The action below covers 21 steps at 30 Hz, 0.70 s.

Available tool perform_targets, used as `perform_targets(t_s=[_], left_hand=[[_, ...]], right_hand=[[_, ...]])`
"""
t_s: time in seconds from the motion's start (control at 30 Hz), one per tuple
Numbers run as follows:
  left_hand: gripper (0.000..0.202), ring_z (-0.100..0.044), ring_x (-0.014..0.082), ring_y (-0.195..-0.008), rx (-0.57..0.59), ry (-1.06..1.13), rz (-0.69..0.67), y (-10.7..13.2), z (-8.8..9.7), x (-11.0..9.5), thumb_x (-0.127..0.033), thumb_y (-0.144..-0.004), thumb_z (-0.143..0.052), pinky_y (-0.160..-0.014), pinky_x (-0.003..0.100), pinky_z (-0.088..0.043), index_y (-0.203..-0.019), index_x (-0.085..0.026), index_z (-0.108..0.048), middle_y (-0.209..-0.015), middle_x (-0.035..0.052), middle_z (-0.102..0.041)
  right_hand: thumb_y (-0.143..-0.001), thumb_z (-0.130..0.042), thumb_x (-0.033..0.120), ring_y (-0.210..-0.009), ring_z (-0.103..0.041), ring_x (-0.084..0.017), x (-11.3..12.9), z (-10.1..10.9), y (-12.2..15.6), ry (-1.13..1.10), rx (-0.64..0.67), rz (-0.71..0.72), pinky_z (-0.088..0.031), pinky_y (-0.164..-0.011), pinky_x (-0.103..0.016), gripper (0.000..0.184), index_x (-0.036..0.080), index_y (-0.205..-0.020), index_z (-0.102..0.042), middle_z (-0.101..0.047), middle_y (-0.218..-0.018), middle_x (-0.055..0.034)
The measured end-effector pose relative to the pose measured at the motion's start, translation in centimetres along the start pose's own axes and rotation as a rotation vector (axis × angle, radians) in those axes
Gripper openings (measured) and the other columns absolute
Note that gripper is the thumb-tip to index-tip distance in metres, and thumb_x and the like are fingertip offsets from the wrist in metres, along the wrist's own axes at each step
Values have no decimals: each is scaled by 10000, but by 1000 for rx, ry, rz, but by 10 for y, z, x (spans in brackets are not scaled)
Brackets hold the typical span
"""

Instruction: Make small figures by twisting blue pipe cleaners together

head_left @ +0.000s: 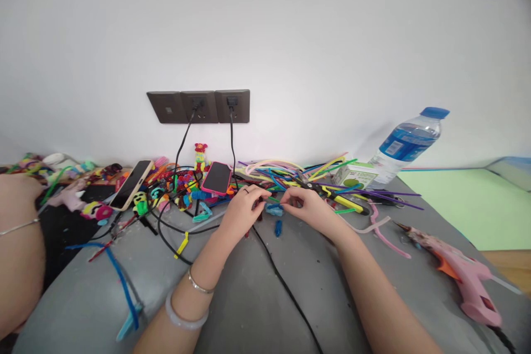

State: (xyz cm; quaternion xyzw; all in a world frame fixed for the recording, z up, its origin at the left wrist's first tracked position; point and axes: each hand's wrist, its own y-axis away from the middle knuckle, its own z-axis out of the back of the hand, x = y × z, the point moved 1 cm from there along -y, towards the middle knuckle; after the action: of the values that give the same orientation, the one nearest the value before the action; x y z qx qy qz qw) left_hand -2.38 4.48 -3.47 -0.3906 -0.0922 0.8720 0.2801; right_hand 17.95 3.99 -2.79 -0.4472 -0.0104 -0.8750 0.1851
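Left hand [244, 210], right hand [307, 207]: slightly apart, fingertips pinched; grip, I cannot tell. Blue piece [274, 209]: between them, above or on grey bench [74, 298]. Box [355, 176], green-printed; bottle [410, 141], blue-labelled: lettering too small to read.

Shows fuzzy fibre on the small blue oblong bundle [278, 228], glossy clear plastic on the blue-capped bottle [409, 142], and smooth pink plastic on the pistol-shaped glue gun [468, 276].
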Motion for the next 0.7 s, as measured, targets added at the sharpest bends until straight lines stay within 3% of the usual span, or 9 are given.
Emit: perform_targets(t_s=[0.27, 0.7], left_hand=[[227, -636, 198, -926, -11, -13, -4, 1, -1, 1, -84, -852, -531, -837, 341, -503, -976, -206, -678, -950, 47, -697], [160, -632, 206, -888, 128, -38, 20, 2, 0, -6, -155, -852, -592, -789, 320, -493, -949, -221, -702, -908, 37, -713]], right_hand=[[-781, -541, 186, -624, -489, -137, 1, 0, 1, 39, -4, -9, -357, -568, -252, 88, 183, -724, -608, -568, -662, 16], [-759, -539, 174, -603, -511, -129, -2, -3, 2, 62, 102, -50, -386, -567, -246, 75, 191, -695, -573, -568, -656, 24]])
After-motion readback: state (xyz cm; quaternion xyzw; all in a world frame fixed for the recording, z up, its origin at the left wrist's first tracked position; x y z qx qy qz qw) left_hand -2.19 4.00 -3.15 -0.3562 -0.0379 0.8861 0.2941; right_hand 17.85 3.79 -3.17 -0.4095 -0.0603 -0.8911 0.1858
